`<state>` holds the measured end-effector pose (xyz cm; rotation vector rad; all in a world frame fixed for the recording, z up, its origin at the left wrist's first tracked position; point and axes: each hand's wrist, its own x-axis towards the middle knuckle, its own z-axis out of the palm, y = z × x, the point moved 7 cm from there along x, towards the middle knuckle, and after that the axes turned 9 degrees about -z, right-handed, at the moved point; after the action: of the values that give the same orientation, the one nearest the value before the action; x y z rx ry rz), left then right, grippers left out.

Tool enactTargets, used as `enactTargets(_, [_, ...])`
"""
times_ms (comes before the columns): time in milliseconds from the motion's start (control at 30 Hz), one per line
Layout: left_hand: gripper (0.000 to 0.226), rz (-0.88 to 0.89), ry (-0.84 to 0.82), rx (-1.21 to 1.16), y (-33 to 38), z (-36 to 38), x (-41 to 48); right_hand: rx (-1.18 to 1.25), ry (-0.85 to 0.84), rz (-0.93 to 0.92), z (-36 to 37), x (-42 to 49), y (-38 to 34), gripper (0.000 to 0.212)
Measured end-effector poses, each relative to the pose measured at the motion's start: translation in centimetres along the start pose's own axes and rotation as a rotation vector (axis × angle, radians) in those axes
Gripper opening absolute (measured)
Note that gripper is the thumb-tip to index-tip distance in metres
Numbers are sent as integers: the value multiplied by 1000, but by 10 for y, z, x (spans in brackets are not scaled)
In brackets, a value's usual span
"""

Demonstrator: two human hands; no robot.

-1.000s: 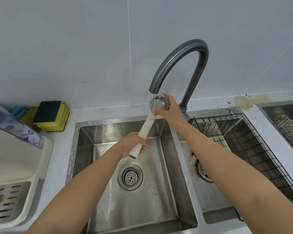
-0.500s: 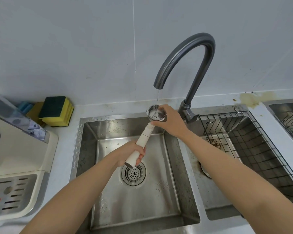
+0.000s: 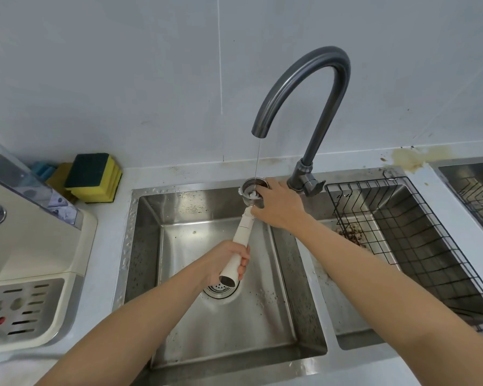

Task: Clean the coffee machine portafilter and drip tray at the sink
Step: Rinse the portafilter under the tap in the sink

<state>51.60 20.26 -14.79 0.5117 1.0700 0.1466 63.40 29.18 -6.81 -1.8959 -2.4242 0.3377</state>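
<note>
Head view: our left hand (image 3: 229, 261) is wrapped tightly around the lower end of the white cylindrical handle of the portafilter (image 3: 241, 238), fingers curled over it and the open handle end showing just below the hand. Our right hand (image 3: 279, 206) rests on the right side of the round metal basket head of the portafilter, with the thumb pressed near the neck where handle meets head; it grips the rim, though the fingertips on the far side are hidden. The two hands are apart, one at each end of the tool. We hold the portafilter tilted, head up and away, over the back part of the left stainless steel sink basin (image 3: 223, 338).

A thin stream of water (image 3: 258, 160) falls from the spout of the dark grey curved metal faucet (image 3: 313, 87) into the basket, where a small white splash shows. Below the left hand lies the round perforated drain strainer (image 3: 219, 291). Dark specks dot the basin floor and walls.

To the right, a second basin carries a black wire rack (image 3: 418, 246) with brown grounds beside its left edge. On the white table (image 3: 109, 218) to the left stand yellow and green sponges (image 3: 95, 176) against the wall, and nearer us the cream coffee machine (image 3: 34, 252) with its slotted metal drip tray (image 3: 20, 307) in place at its base.
</note>
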Motion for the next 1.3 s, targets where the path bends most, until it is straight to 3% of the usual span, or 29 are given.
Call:
enactTargets(400, [19,135,142,179,7,-23,-10,430,-140,-130,-6,-7,-13,48])
enactTargets(700, [13,189,212,333,22,-31,-14,123,-125,-112,-6,-6,-14,69])
enactTargets(933, [13,154,132,360,19,-27,-21,224,-181,-172,-11,-6,-13,48])
enactTargets(1133, [22,222,230,396,27,-33,-22,-163,-59,-206,-22,-6,-16,60])
enactTargets(1300, [22,291,325,367,34,-40,-26,-175,58,-219,-34,-6,-23,44])
